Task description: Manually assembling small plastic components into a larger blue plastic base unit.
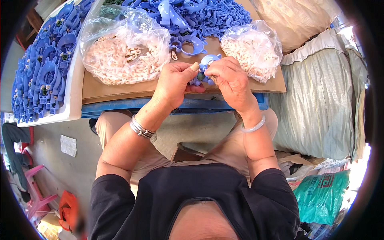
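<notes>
Above the near edge of the table, my left hand (176, 82) is closed around the left side of a blue plastic part (208, 61). A ring-like curve shows at the part's top, with rounded shapes and a dark green spot lower down. My right hand (231, 78) pinches at the part's right side, thumb and fingers pressed together; whatever lies between those fingertips is hidden. Just beyond my hands, a blue ring-shaped plastic part (193, 45) lies on the brown board (132, 91). One small cream clip-like piece (174, 55) rests near my left hand.
Clear bags of small cream pieces stand left (120, 64) and right (254, 54). Behind lies a heap of blue parts (216, 18). At left, a white tray (74, 108) holds several blue parts. Big woven sacks (316, 96) crowd the right side, above a green bag (324, 196).
</notes>
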`<action>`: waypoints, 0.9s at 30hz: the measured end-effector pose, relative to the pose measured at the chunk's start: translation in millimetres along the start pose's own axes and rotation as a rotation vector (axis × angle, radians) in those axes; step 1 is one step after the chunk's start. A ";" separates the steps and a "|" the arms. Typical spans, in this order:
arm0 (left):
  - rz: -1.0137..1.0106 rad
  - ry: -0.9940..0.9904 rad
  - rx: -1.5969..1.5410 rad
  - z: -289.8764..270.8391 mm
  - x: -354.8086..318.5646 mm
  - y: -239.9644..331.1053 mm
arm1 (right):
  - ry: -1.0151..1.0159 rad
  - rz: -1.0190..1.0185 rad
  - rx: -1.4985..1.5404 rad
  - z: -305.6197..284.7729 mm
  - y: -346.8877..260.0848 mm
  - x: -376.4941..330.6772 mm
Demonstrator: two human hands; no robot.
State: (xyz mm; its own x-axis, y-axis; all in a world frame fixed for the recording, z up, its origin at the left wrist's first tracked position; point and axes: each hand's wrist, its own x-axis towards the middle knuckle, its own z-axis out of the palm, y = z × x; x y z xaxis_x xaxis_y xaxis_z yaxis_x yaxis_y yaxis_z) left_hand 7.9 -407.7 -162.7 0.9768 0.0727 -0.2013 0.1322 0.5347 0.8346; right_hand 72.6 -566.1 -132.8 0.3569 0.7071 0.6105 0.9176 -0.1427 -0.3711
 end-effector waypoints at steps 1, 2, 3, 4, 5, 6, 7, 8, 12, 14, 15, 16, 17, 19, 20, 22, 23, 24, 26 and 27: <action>-0.016 -0.012 -0.016 0.0 -0.1 1.0 | 0.000 0.000 0.000 -1.0 -0.7 0.7; -0.031 -0.023 -0.031 0.1 -0.3 1.8 | -0.018 -0.016 0.001 -2.2 -1.7 1.7; -0.031 -0.024 -0.031 0.1 -0.3 2.4 | -0.036 -0.032 0.002 -3.2 -2.3 2.3; -0.042 -0.038 -0.023 0.2 -0.5 2.9 | -0.036 -0.032 0.001 -4.0 -2.5 2.3; -0.052 -0.052 -0.015 0.6 -0.5 3.0 | -0.054 0.008 0.039 -5.0 -2.4 2.1; -0.052 -0.053 -0.015 0.8 -0.4 2.2 | -0.072 0.049 0.077 -5.9 -2.5 2.0; -0.041 -0.048 0.010 0.3 -0.2 1.1 | -0.071 0.049 0.077 -6.9 -4.2 2.8; -0.030 -0.042 0.035 -0.2 0.0 0.1 | -0.107 0.082 0.038 -8.3 -7.1 3.6; -0.030 -0.060 -0.006 0.5 1.7 -0.7 | -0.074 0.064 0.000 -6.7 -7.3 2.1; -0.044 -0.057 -0.017 1.5 -0.5 2.3 | -0.054 0.085 0.066 -8.7 -6.9 3.0; -0.045 -0.056 -0.017 0.5 -0.5 2.5 | -0.034 0.105 0.132 -9.9 -6.1 3.1; -0.062 -0.073 -0.058 -0.3 -0.3 3.1 | -0.035 0.105 0.131 -11.5 -4.3 2.9; -0.080 -0.089 -0.098 -0.9 -0.2 3.7 | 0.017 0.114 0.230 -13.1 -1.9 2.4; -0.097 -0.089 -0.110 -1.3 -0.1 5.3 | 0.099 0.138 0.370 -16.5 -1.7 1.6; -0.114 -0.089 -0.121 -1.3 0.0 5.9 | 0.098 0.137 0.370 -17.5 -1.7 0.7; -0.114 -0.086 -0.111 -1.3 0.2 6.3 | 0.156 0.313 0.631 -18.5 -1.2 -1.7; -0.116 -0.083 -0.100 -1.2 0.3 6.4 | 0.156 0.313 0.630 -18.3 -0.9 -3.6; -0.115 -0.084 -0.100 -1.5 0.9 6.0 | 0.140 0.345 0.681 -17.9 -0.7 -5.8; -0.102 -0.096 -0.113 -2.8 1.9 4.1 | 0.123 0.377 0.732 -17.4 -3.5 -8.1; -0.102 -0.096 -0.113 -3.3 2.1 3.5 | 0.099 0.418 0.669 -17.4 -6.9 -8.2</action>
State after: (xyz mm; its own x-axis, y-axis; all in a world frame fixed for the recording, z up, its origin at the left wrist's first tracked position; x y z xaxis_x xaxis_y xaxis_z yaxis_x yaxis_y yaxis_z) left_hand 9.8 -402.9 -161.9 0.9716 -0.0646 -0.2278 0.2171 0.6271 0.7481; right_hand 66.3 -583.0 -123.0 0.6911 0.6176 0.3754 0.4154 0.0855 -0.9056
